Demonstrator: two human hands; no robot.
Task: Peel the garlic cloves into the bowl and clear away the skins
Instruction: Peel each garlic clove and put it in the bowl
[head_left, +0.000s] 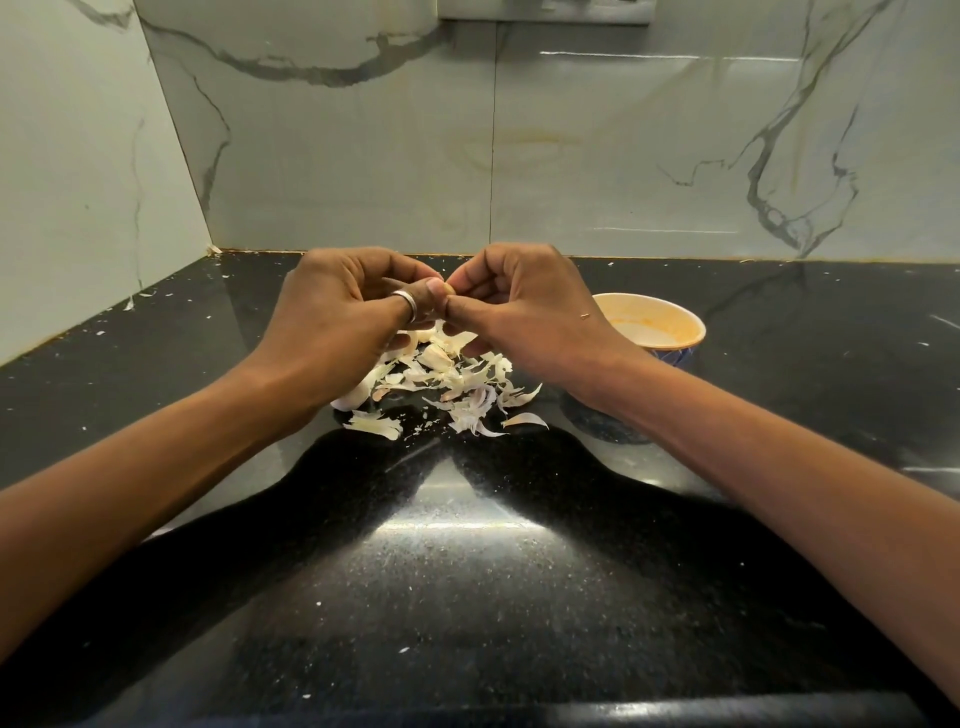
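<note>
Pinching the garlic clove (448, 287) with both thumbs and fingertips, I'm holding it with my left hand (343, 306) and right hand (524, 306), both curled tight, above the skins (441, 384) lying piled on the black counter (467, 571). The bowl (675, 314) is sitting just beyond my right wrist, partly hidden.

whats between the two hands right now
A clove, pinched by both the left hand and the right hand above the skins, as the head view shows.

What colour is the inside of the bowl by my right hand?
Cream with orange staining, inside the small round bowl; head view.
</note>
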